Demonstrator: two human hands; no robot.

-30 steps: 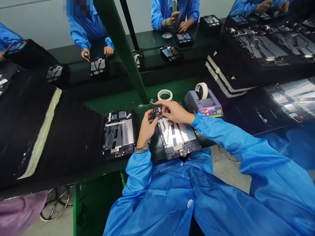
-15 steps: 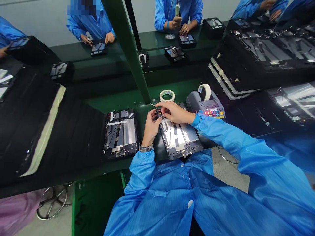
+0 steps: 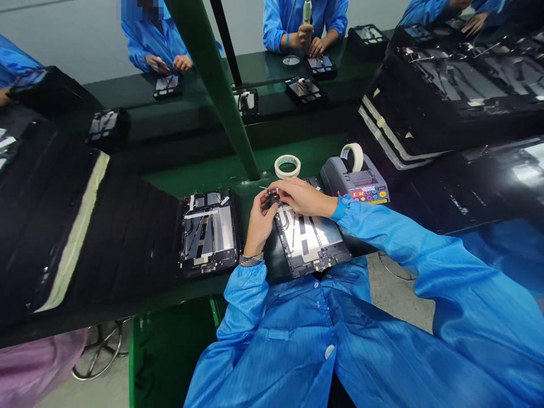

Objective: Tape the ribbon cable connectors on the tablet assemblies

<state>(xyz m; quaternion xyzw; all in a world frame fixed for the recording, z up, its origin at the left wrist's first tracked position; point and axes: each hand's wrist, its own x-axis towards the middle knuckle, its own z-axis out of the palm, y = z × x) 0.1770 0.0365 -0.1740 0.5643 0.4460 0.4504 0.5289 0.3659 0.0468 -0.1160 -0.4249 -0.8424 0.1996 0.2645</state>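
Note:
An opened tablet [image 3: 297,229] with bare inner parts and silvery plates lies tilted in front of me. My left hand [image 3: 259,224] is at its upper left corner, thumb and fingers curled round the edge there. Over the same corner, my right hand [image 3: 304,197] is closed, fingertips pinched close to the left thumb. A thin pale strip [image 3: 264,188] pokes out to the left from the right fingertips; its kind is unclear. What lies under the fingertips is mostly hidden. A second opened tablet [image 3: 209,229], with white tape pieces, lies to the left.
A roll of tape [image 3: 277,168] lies behind the hands. A grey tape dispenser [image 3: 355,178] stands right of it. A green post [image 3: 221,96] rises behind. Black stacks [image 3: 425,122] flank both sides. Co-workers in blue handle tablets [image 3: 322,65] across the bench.
My right fingers have shifted slightly down and the pale strip has tilted. Both hands stay at the tablet's corner. The view has turned a little.

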